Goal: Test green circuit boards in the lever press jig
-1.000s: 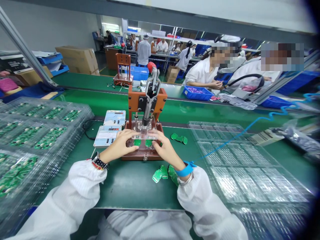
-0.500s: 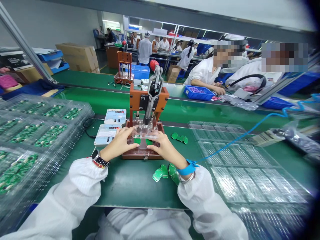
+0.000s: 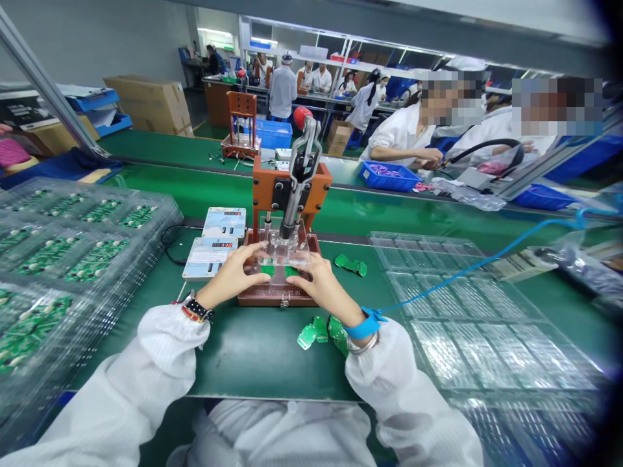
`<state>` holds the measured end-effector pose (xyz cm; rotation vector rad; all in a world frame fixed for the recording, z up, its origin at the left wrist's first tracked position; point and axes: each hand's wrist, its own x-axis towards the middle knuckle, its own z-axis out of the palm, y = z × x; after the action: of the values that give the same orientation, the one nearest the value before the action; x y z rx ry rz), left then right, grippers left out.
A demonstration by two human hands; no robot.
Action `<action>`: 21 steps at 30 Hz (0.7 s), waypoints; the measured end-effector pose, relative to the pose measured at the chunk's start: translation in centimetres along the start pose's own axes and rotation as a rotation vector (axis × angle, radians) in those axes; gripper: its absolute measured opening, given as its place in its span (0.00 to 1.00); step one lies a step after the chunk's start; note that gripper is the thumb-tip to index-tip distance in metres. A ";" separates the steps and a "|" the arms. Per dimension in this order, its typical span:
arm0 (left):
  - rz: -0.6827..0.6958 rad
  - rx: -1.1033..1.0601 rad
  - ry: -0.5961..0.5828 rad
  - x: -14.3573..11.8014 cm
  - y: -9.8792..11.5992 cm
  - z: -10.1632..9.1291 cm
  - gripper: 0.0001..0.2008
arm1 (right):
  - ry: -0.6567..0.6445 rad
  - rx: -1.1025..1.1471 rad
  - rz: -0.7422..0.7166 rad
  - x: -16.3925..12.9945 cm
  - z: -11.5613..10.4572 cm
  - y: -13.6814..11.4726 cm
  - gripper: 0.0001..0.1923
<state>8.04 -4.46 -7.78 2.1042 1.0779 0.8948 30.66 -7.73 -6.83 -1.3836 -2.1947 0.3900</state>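
Both hands seating small green boards in the press fixture

Left hand [image 3: 232,277] and right hand [image 3: 320,290] rest fingertips on 2 green boards [image 3: 277,270] under the clear plate of the fixture [image 3: 280,285] (each grip loose, nothing clasped); next likely calls for freeing a hand to pull the red-knobbed lever [image 3: 302,139].

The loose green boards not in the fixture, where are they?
Three loose green boards lie on the mat beside the right hand's wrist; another pair sits right of the fixture.
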 end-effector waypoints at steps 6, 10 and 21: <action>0.006 0.097 0.073 -0.3 0.8 0.4 0.31 | 0.087 -0.014 -0.034 -0.5 1.0 0.2 0.12; -0.037 0.254 -0.005 -0.1 1.5 -0.2 0.31 | 0.049 -0.039 -0.040 -0.2 0.3 -0.1 0.14; 0.034 0.412 -0.056 0.1 2.2 -0.7 0.28 | -0.019 -0.054 -0.006 -0.3 -0.3 -0.7 0.11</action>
<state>8.54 -5.31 -5.66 2.4702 1.2865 0.6646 30.43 -8.27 -6.28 -1.4064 -2.2398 0.3455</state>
